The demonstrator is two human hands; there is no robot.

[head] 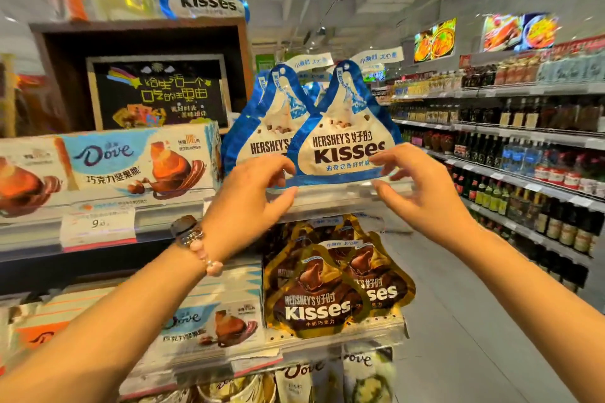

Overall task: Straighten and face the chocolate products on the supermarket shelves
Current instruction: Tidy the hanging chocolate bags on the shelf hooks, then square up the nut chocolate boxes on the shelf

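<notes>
Fingers spreading open, touching front blue bag bottom corners | holding nothing | bag is looking light, soft, crinkly | pinching low edges is working best

upper shelf: two Kisses bags upright, right overlaps left | Dove boxes left of them | chalkboard sign behind boxes | lower shelf: second Kisses bags directly below

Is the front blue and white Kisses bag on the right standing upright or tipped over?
Upright. The front blue Kisses bag stands on the shelf edge, pointed top up, label facing out and level, though leaning slightly left.
</notes>
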